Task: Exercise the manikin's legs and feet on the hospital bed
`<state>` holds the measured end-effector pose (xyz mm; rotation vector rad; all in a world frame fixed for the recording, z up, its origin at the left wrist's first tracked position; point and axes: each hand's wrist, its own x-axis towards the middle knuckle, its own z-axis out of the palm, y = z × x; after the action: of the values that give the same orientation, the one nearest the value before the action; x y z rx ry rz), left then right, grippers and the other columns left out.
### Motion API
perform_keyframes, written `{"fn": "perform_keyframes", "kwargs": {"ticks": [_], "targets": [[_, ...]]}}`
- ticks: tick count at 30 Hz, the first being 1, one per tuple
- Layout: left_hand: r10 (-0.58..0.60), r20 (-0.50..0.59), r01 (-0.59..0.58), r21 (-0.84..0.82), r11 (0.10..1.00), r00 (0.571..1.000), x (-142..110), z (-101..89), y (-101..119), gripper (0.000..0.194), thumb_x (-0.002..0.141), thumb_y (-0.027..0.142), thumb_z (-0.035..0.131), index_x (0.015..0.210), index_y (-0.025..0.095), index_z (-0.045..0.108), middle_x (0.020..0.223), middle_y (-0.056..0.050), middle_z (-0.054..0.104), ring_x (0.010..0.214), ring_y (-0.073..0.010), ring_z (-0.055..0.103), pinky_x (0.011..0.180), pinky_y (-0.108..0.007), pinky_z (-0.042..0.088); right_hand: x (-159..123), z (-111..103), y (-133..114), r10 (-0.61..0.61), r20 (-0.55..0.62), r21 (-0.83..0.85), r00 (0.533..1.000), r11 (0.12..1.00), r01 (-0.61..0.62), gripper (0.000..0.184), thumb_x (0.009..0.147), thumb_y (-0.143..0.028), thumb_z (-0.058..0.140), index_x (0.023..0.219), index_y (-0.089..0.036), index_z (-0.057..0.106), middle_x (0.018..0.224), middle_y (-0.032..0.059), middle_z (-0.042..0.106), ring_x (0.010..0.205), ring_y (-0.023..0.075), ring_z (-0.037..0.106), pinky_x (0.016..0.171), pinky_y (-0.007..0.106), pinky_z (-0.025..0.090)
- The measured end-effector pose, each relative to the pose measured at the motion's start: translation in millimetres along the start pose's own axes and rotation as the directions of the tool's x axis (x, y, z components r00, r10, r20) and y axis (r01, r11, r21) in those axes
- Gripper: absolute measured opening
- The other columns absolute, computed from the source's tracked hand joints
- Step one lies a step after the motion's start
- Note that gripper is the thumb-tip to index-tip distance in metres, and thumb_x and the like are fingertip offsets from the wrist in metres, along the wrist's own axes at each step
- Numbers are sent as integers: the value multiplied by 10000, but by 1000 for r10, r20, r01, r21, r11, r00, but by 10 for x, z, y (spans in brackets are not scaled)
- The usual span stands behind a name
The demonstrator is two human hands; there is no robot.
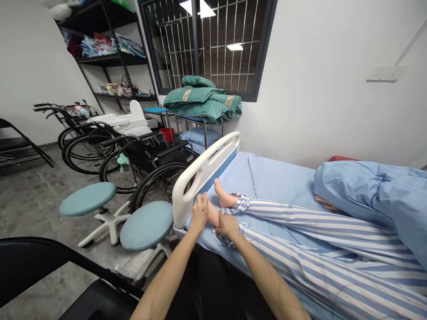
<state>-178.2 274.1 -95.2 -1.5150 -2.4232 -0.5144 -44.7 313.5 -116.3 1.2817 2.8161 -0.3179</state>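
left hand (200, 212) is curled over the near foot (212, 213) at the left end of the bed (276, 175), right hand (228, 224) wrapped round the ankle (216, 222), so imo keep both holds snug but gentle

This looks like a nursing-care room, with a hospital-style bed (276, 173) and wheelchairs (138, 153).

One wide head-worn view, aimed forward and down from the side of the bed (271, 173) by its foot end, forearms (176, 275) seen rising from the bottom edge, left hand (200, 211) and right hand (228, 224) framed close, just below centre, window (227, 49) and wall (320, 66) shown farther off.
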Motion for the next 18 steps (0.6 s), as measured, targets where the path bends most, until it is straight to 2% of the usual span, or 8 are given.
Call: {"fn": "perform_keyframes", "kwargs": {"ticks": [3, 6, 11, 18], "targets": [[-15, 36, 14, 15, 1000, 999, -32, -55, 20, 495, 947, 243, 190, 1415, 127, 304, 1214, -179, 536, 1024, -231, 569, 819, -303, 468, -8, -4, -4, -1, -10, -4, 1000, 1000, 1, 513, 706, -401, 644, 1123, -164, 461, 1029, 155, 643, 896, 310, 641, 731, 372, 464], [-54, 67, 52, 35, 998, 996, -39, -135, 44, 507, 945, 264, 155, 1404, 100, 296, 1191, -197, 542, 982, -251, 587, 775, -297, 474, -8, -1, -8, 1, -10, 2, 1000, 1000, -1, 525, 699, -409, 650, 1125, -165, 462, 1033, 152, 645, 904, 303, 639, 738, 366, 461], [-48, 164, 30, 111, 993, 985, 5, -290, 42, 502, 943, 283, 148, 1327, 74, 395, 1129, -222, 577, 858, -259, 624, 698, -314, 466, -5, 28, -3, 7, -4, -9, 1000, 1000, -7, 576, 683, -418, 670, 1146, -153, 453, 1043, 159, 646, 909, 296, 633, 738, 362, 452], [44, 249, -88, 169, 982, 968, 214, -403, 68, 400, 908, 171, 270, 1106, 23, 584, 942, -233, 658, 906, -288, 642, 736, -340, 461, -21, 57, 1, -8, -43, -11, 999, 1000, 7, 547, 681, -368, 674, 1134, -148, 460, 1036, 164, 652, 895, 296, 632, 722, 355, 449]]}}
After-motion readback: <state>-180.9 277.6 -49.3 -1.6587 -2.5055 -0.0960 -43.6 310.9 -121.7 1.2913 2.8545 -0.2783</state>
